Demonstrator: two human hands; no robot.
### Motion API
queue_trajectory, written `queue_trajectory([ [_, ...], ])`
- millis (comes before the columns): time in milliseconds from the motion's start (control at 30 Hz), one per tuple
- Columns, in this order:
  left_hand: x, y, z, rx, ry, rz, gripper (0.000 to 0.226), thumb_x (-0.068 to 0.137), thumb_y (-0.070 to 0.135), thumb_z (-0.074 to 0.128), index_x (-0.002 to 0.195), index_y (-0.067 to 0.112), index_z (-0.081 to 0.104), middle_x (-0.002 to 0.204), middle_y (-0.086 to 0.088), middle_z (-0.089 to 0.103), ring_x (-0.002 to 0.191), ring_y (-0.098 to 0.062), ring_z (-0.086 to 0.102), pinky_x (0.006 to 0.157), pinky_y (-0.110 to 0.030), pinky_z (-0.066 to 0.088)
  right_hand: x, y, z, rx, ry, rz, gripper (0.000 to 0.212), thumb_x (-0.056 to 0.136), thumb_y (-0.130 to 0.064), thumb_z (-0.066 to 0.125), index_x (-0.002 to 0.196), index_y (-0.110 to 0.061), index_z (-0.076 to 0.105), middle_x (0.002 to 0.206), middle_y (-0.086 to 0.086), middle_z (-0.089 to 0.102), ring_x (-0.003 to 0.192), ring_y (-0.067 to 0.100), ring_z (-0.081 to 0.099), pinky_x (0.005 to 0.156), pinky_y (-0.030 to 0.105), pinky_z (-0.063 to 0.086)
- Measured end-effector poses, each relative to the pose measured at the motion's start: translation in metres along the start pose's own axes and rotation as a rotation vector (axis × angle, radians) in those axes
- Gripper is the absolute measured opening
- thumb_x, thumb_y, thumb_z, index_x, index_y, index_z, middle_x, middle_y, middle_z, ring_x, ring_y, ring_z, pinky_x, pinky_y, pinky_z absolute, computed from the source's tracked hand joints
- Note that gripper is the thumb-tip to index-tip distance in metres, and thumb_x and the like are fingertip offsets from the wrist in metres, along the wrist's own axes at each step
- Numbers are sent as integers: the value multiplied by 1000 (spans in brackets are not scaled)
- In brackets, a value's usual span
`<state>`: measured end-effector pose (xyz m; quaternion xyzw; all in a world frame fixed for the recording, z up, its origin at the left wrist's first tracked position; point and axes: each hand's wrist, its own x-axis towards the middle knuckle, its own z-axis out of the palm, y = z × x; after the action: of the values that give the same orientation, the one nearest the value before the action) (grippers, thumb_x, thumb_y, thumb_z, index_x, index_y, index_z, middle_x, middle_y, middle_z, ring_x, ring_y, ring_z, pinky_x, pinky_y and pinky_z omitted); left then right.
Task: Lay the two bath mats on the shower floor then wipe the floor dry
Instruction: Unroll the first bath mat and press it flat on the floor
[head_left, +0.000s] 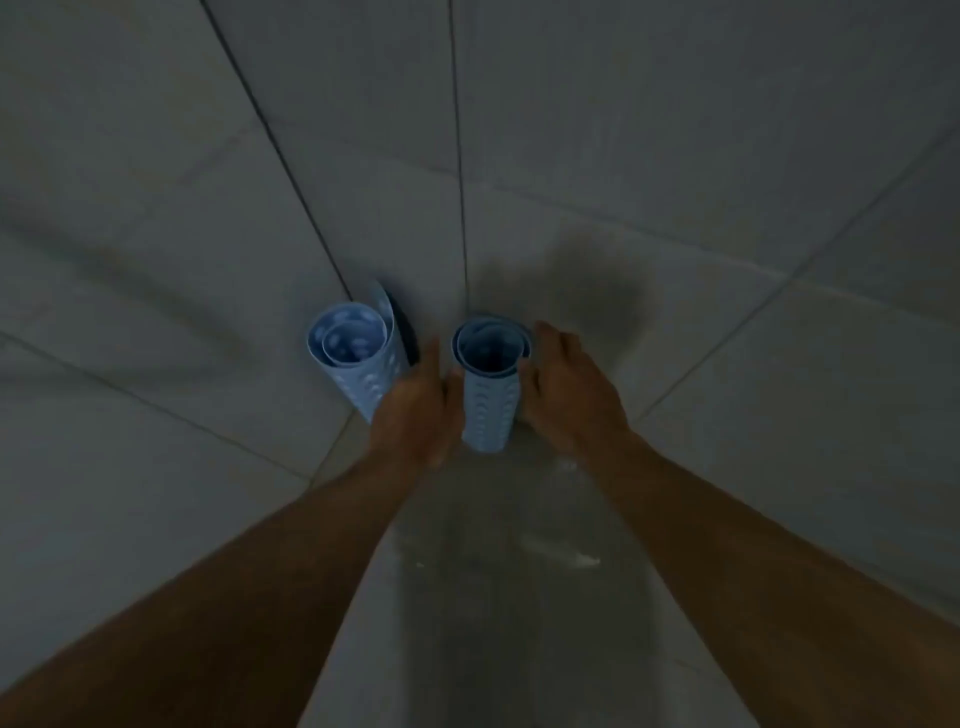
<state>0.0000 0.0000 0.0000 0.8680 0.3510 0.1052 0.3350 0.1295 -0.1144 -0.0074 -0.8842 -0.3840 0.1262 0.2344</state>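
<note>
— Where does our darker rolled bath mat (491, 400) stand?
— Upright, between our left hand (415, 410) and right hand (569, 395). Fingers (546, 338) are straight, gripping nothing. The paler rolled bath mat (358, 364) stands left of it.

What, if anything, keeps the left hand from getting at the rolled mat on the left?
Likely yes, nothing does: the left hand sits between the right rolled mat and the left rolled mat, close to both, with nothing in between.
</note>
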Motion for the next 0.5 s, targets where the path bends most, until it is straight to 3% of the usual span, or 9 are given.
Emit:
queue_trajectory([
  [100,33,-28,36,-37,-95,-174,48,103,42,31,130,6,49,112,-19,66,106,-35,61,94,-45,49,27,19,36,90,24,63,49,104,-35,37,147,-13,33,137,17,49,111,35,58,86,41,50],
  [233,71,-41,60,-168,-146,-388,57,103,51,28,139,13,51,137,-14,58,126,-34,53,108,-43,42,49,35,69,142,13,126,42,105,-39,36,131,-9,49,121,15,62,105,33,61,86,41,50],
  [367,90,-40,68,-479,-163,-554,42,99,48,48,133,24,57,122,-8,66,108,-31,65,90,-47,57,62,35,78,282,46,174,35,104,-34,41,120,-6,55,108,12,68,96,27,65,76,33,51],
  [433,91,-40,71,-510,-174,-603,40,98,37,57,135,24,56,120,-8,65,105,-32,66,72,-44,63,63,33,79,371,46,191,28,102,-28,47,123,-10,53,113,9,67,100,24,65,81,35,54],
  [500,92,-44,71,-511,-187,-607,39,97,22,57,135,20,56,120,-12,65,101,-35,67,64,-47,63,62,33,78,451,14,211,27,98,-24,52,124,-14,52,114,5,67,99,20,65,80,30,54],
])
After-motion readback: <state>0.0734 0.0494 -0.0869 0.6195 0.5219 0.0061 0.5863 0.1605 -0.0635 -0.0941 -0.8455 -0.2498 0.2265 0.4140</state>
